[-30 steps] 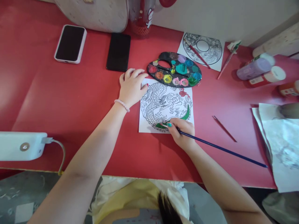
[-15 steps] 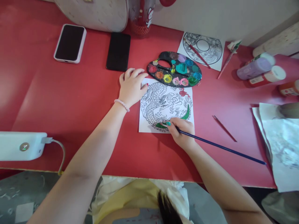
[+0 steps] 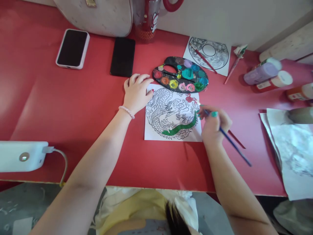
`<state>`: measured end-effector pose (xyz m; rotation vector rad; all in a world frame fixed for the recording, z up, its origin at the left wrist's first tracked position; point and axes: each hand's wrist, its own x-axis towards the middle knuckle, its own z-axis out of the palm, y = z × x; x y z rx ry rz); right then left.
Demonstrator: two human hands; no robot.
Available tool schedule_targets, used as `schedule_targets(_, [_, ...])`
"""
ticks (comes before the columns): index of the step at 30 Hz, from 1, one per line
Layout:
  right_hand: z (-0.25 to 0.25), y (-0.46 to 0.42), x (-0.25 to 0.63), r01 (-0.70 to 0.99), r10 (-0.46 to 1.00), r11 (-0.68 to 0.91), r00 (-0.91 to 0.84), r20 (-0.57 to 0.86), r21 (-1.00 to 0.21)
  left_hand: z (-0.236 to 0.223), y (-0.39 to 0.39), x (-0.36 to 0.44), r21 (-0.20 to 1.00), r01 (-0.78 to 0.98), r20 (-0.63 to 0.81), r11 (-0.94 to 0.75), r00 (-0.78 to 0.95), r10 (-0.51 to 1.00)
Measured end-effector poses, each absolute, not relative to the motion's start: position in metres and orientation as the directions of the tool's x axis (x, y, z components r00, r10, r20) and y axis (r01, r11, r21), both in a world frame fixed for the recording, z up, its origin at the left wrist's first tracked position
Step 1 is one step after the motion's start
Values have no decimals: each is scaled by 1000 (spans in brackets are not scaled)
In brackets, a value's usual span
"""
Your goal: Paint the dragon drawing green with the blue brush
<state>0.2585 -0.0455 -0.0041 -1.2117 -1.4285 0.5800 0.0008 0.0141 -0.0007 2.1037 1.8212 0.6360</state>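
A white sheet with a round dragon line drawing (image 3: 168,112) lies on the red tabletop, with a green painted band along its lower curve and a red patch at upper right. My left hand (image 3: 138,91) rests flat, fingers spread, its thumb on the sheet's upper left corner. In my right hand (image 3: 216,122) a dark blue paintbrush (image 3: 231,140) is pinched, its tip raised beside the sheet's right edge. Above the drawing sits a black paint palette (image 3: 166,78) with several coloured paints, overlapping the sheet's top edge.
A phone (image 3: 72,49), a black flat device (image 3: 123,57), a cup (image 3: 146,23) and a bag (image 3: 97,16) are at the back. Paint bottles (image 3: 262,71) and papers (image 3: 290,156) lie right, near a thin red brush (image 3: 237,139). A power bank (image 3: 24,156) is at left.
My right hand has lifted the paintbrush off the drawing and moved right and up. The green band now shows unbroken. My left hand has stayed in place on the sheet.
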Motion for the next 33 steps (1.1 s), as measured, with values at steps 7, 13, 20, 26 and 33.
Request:
schedule_targets(7, [-15,6,279,362,782,297,438,442,-884,0,14,1,497,854,127,-153,103,987])
schedule_targets(13, [-14,22,276,493,760,321,375,531,-808,-1,13,0,492,852,165,-176,107,980])
schedule_targets(20, [-15,17,277,563,798,306,287,529,-767,-1,13,0,497,848,179,-184,107,978])
schedule_targets(26, [-15,21,279,655,804,288,231,547,-699,-1,13,0,499,847,165,-183,114,980])
schedule_targets(33, [-11,15,273,612,745,350,278,607,-710,-1,14,0,489,855,157,-175,111,981])
